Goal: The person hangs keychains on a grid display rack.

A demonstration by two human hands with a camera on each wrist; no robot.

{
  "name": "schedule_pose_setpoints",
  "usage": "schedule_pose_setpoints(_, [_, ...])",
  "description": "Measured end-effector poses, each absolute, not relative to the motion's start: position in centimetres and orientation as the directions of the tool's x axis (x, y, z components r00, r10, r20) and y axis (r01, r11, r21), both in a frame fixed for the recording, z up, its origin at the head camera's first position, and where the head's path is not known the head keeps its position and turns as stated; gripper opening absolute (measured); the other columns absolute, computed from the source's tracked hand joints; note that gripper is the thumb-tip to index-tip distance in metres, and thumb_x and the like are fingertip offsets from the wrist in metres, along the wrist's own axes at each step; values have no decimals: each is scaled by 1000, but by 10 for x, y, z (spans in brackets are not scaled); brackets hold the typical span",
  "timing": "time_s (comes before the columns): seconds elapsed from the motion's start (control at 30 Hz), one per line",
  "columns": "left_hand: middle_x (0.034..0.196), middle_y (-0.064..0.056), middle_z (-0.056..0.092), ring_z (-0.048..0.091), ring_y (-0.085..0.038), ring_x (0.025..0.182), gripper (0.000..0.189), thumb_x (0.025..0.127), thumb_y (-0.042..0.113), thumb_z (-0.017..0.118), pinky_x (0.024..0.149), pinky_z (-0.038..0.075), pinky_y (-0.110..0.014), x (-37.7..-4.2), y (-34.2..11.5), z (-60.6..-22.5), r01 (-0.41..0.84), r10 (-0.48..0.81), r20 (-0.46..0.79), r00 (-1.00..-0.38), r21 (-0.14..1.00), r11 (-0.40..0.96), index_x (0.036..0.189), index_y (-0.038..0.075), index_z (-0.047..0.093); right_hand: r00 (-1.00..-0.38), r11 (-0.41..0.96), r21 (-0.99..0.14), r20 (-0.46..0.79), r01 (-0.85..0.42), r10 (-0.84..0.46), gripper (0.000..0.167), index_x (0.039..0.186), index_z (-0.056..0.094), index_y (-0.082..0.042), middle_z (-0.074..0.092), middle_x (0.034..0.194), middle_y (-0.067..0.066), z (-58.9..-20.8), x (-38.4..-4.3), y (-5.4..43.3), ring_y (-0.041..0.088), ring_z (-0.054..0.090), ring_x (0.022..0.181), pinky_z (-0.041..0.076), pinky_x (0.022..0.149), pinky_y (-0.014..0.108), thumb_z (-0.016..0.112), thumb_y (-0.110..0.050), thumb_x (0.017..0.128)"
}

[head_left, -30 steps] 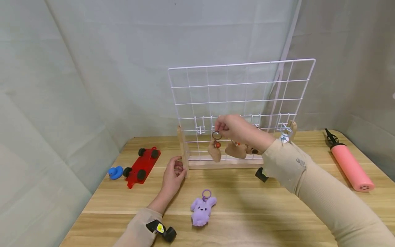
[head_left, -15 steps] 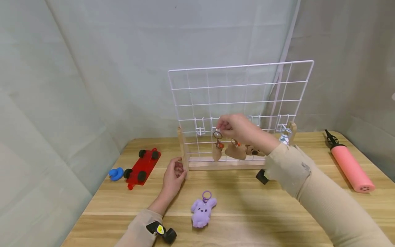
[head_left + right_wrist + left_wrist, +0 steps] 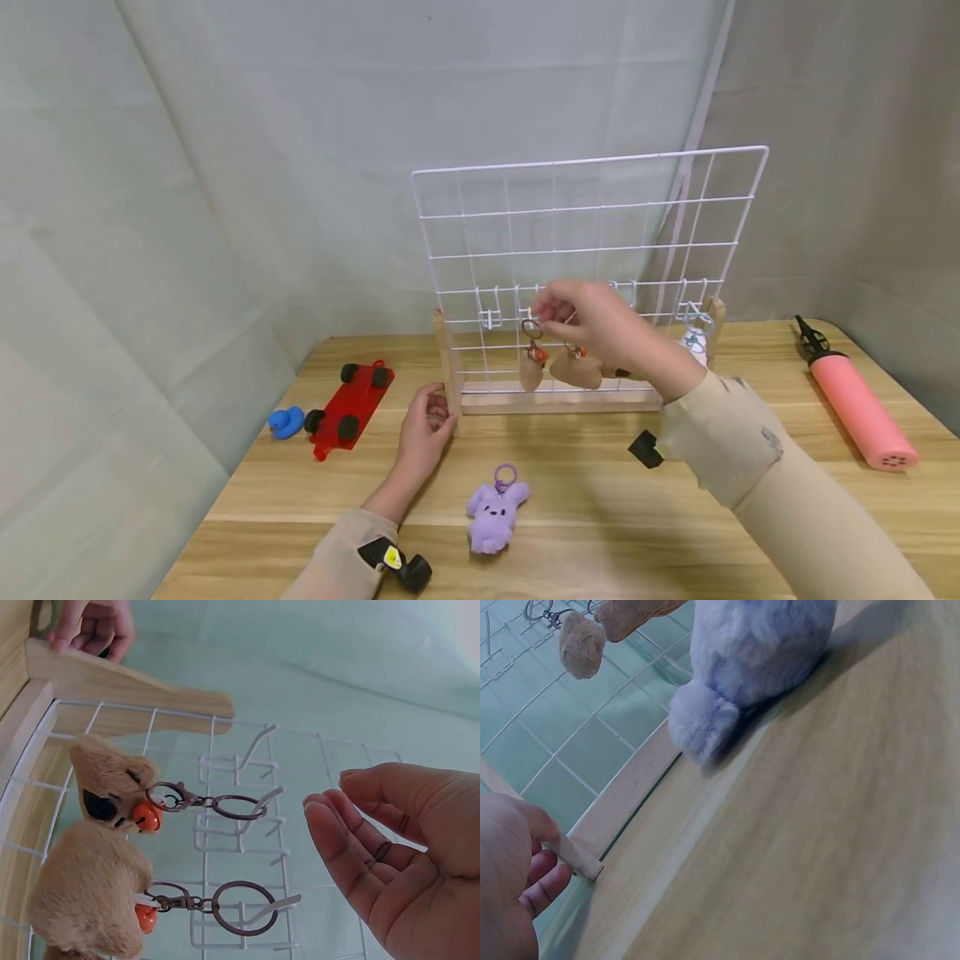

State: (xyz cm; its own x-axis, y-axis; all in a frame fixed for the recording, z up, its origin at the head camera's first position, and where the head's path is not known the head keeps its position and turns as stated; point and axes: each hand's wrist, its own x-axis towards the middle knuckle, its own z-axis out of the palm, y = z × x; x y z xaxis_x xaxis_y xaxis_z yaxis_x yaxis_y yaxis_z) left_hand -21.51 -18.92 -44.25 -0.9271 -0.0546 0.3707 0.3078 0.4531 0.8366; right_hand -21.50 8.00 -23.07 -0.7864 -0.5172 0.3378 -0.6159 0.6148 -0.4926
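Note:
My right hand (image 3: pixel 592 321) is beside the white wire grid rack (image 3: pixel 592 250), its fingers loosely bent and holding nothing. Just left of its fingertips, a brown plush keychain (image 3: pixel 112 784) with an orange bell hangs by its metal ring (image 3: pixel 240 808) from a white hook. A second brown plush keychain (image 3: pixel 90 889) hangs on the neighbouring hook, and another is partly hidden behind my right wrist. My left hand (image 3: pixel 426 433) holds the rack's left wooden foot (image 3: pixel 577 859) between thumb and fingers. A purple plush bunny keychain (image 3: pixel 492 518) lies on the table between my arms.
A red toy car (image 3: pixel 354 408) lies wheels up at the left, next to a blue rubber duck (image 3: pixel 287 422). At the far right lies a pink hand pump (image 3: pixel 862 408). A white-and-blue charm (image 3: pixel 695 342) hangs at the rack's right end; an unoccupied hook (image 3: pixel 490 317) is near its left.
My right hand has let go of the keychain ring and drawn slightly right, its fingers loosening. The keychain stays hanging on the hook. My left hand keeps its place on the wooden foot.

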Motion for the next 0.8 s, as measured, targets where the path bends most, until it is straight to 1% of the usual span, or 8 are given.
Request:
schedule_pose_setpoints(0.2, [102,-21,59,58,-25,87,46,83,-10,65,68,50,-17,-216,-190,-443,305,-55,368,-928,836,455,125,-3,48,-780,579,-527,350,-622,-518,11,99,66,-5,69,90,5,-239,-205,83,14,62,82,53,73,26,66,-4,88])
schedule_pose_setpoints(0.4, [103,-21,59,58,-24,87,46,83,-9,65,68,50,-17,-216,-190,-443,305,-53,368,-928,836,457,125,-3,47,-762,522,-566,371,-638,-530,11,97,67,-6,68,89,4,-251,-194,85,12,61,80,54,71,25,67,-5,87])
schedule_pose_setpoints(0.67, [103,-21,59,58,-23,87,47,83,-9,65,69,50,-16,-216,-190,-442,303,-56,366,-929,838,454,125,-3,47,-740,492,-567,383,-661,-553,10,97,66,-5,69,88,2,-273,-184,85,9,62,79,54,69,22,67,-5,87])
schedule_pose_setpoints(0.8, [103,-21,59,58,-23,87,47,82,-9,65,69,50,-16,-216,-189,-442,303,-57,366,-929,839,453,125,-3,47,-738,494,-562,381,-663,-557,10,97,67,-6,68,87,0,-284,-182,84,7,61,78,54,68,21,67,-7,87])
